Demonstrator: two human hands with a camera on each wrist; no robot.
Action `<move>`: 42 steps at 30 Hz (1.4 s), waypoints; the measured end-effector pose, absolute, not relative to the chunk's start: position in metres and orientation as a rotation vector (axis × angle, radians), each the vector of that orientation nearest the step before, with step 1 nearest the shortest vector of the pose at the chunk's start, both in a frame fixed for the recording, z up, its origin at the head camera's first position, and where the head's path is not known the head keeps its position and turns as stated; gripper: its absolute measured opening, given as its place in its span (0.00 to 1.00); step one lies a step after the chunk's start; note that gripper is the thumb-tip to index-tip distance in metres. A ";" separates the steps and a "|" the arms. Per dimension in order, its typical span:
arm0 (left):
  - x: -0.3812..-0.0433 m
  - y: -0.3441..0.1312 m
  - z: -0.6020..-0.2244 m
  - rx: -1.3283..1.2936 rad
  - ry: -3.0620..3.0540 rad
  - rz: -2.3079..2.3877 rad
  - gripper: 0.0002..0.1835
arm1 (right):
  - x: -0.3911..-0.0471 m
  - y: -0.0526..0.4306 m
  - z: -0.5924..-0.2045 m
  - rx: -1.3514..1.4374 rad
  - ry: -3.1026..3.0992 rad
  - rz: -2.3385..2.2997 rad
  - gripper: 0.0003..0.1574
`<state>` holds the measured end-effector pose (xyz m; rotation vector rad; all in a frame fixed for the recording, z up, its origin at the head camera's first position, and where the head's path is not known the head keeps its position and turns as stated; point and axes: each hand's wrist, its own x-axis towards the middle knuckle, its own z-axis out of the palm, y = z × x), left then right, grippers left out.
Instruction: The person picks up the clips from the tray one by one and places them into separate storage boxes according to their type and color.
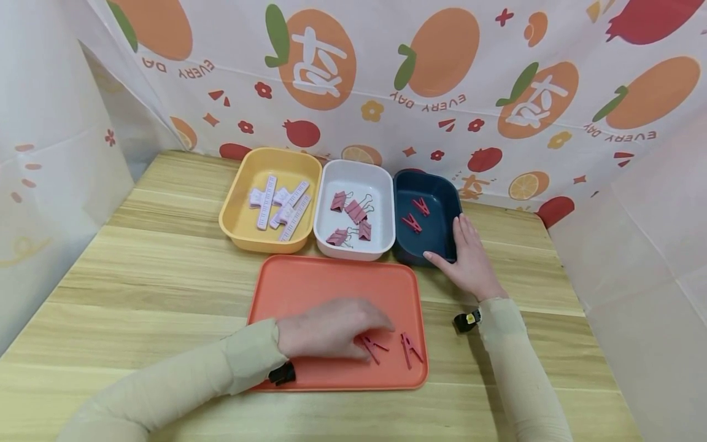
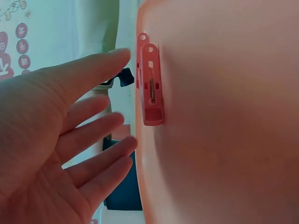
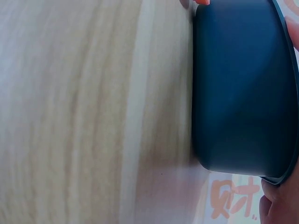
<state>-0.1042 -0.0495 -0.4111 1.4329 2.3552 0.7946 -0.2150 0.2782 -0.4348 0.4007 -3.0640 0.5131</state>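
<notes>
In the head view my left hand [image 1: 337, 328] is over the orange tray [image 1: 309, 279], blurred, its fingers reaching to a red clothespin [image 1: 374, 348]. The left wrist view shows that hand [image 2: 70, 135] with thumb and fingers spread apart, nothing between them, beside red clothespins [image 2: 153, 88]. Another red clothespin [image 1: 410, 351] lies at the tray's right side. My right hand [image 1: 469, 261] rests on the dark blue bin [image 1: 425, 255], thumb at the near rim and fingers extended along the right rim. Inside that bin lie two red clothespins [image 1: 421, 206].
A white bin [image 1: 353, 250] with several pink binder clips [image 1: 356, 211] stands left of the dark blue one. Further left, a yellow bin [image 1: 234, 212] contains several pale purple ruler-like pieces [image 1: 266, 202]. Behind the bins hangs a fruit-print curtain [image 1: 370, 61].
</notes>
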 end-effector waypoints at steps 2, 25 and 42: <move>-0.105 -0.049 -0.413 1.452 2.325 0.787 0.27 | -0.215 0.278 -0.435 0.399 -3.065 0.512 0.73; -0.109 -0.042 -0.422 1.499 2.291 0.699 0.13 | -0.215 0.278 -0.434 0.377 -3.074 0.533 0.74; -0.114 -0.044 -0.419 1.477 2.277 0.747 0.13 | -0.215 0.277 -0.435 0.382 -3.056 0.541 0.74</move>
